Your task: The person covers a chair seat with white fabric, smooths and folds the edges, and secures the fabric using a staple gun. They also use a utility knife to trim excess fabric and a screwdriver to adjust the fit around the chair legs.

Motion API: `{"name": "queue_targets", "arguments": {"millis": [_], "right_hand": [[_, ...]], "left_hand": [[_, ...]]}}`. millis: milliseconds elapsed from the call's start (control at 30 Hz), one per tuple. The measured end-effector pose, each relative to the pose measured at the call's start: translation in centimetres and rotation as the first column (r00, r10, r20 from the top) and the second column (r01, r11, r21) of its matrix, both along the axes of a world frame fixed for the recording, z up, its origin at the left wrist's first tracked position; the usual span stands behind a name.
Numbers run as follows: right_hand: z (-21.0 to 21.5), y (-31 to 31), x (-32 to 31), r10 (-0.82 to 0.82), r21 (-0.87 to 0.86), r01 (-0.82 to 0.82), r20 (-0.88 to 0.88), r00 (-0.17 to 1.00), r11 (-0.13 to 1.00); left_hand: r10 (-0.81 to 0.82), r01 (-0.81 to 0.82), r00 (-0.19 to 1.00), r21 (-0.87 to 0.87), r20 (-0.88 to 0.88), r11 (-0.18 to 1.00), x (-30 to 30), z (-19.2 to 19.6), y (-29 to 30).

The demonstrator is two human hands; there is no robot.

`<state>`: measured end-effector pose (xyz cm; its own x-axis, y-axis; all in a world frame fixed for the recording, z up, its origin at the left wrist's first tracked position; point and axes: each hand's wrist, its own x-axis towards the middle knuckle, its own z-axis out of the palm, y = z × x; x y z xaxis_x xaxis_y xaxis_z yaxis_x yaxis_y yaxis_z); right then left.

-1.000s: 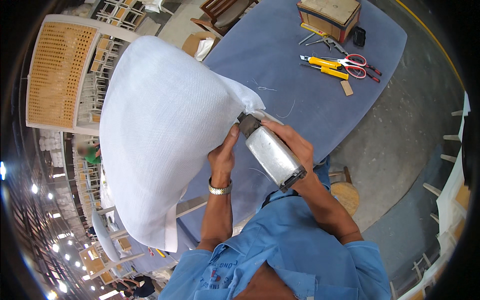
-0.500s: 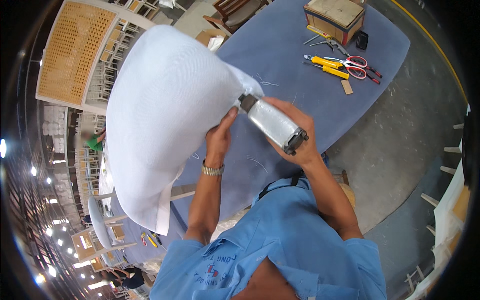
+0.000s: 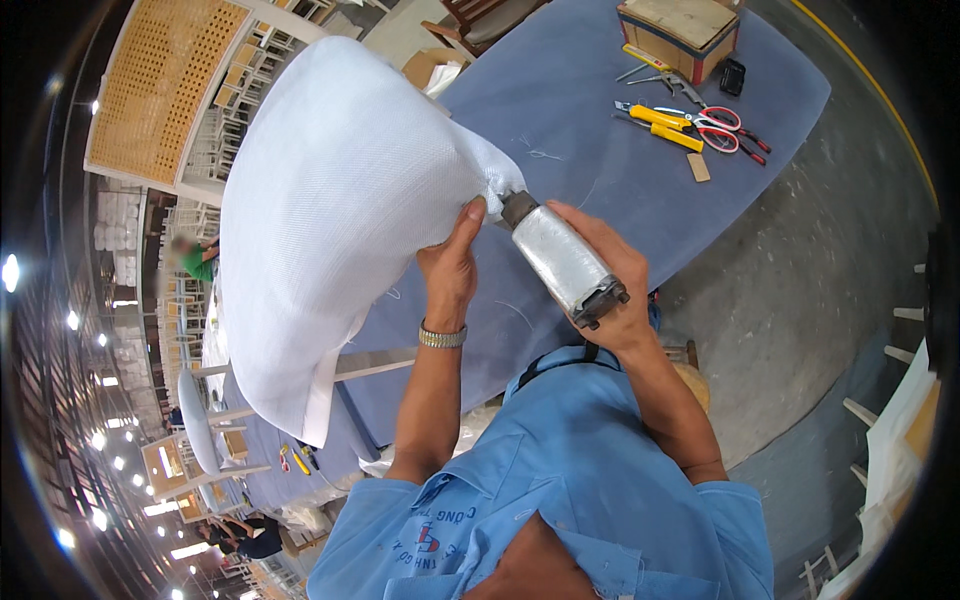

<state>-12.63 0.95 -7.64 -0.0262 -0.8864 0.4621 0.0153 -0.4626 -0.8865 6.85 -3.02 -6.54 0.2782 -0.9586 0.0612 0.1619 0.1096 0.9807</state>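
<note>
A large cushioned chair part (image 3: 340, 190) covered in pale blue-white fabric fills the left-middle of the view. My left hand (image 3: 452, 262) holds its edge, thumb pressed on the fabric near a gathered corner. My right hand (image 3: 622, 285) is wrapped round a silver pneumatic staple gun (image 3: 562, 262). The dark nose of the staple gun is at the gathered fabric corner, just right of my left thumb; whether it touches cannot be made out. The grip and trigger are hidden by the tool's body and my hand.
Across the blue-grey covered table (image 3: 540, 90) lie scissors (image 3: 718, 130), yellow-handled tools (image 3: 665, 125), an air blow gun (image 3: 680, 85) and loose threads. A worn box (image 3: 680, 35) stands at the far right. A cane-panelled chair (image 3: 165, 85) and a person in green (image 3: 198, 260) are at left.
The staple gun and my right hand have moved slightly right and nearer to me, showing more of the gathered corner. My left hand still holds the fabric, and the view has shifted a little.
</note>
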Motion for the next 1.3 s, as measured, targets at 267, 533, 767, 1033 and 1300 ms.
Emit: {"name": "queue_targets", "arguments": {"millis": [267, 533, 767, 1033, 1300], "right_hand": [[-3.4, -0.7, -2.9, 0.018, 0.29, 0.084, -0.332, 0.943, 0.953], [-12.5, -2.8, -5.1, 0.186, 0.48, 0.075, -0.474, 0.86, 0.874], [-20.3, -2.8, -8.9, 0.367, 0.54, -0.066, -0.472, 0.802, 0.839], [-19.6, -5.4, -14.9, 0.583, 0.7, -0.054, -0.547, 0.6, 0.712], [-20.9, -6.5, -16.9, 0.612, 0.705, -0.132, -0.489, 0.622, 0.697]], "left_hand": [[0.082, -0.084, 0.996, -0.105, -0.023, 0.991, -0.2, -2.2, -0.2], [-0.064, -0.077, 0.661, 0.152, 0.748, 0.985, -3.2, -3.8, 4.2], [-0.441, 0.473, 0.867, -0.107, 0.232, 0.874, -14.6, 7.9, 5.0], [-0.951, 0.829, 0.243, -0.55, 0.192, 0.1, -27.5, 20.5, -1.4], [-0.924, 0.764, 0.378, -0.582, 0.054, 0.279, -32.9, 18.5, -2.1]]}}
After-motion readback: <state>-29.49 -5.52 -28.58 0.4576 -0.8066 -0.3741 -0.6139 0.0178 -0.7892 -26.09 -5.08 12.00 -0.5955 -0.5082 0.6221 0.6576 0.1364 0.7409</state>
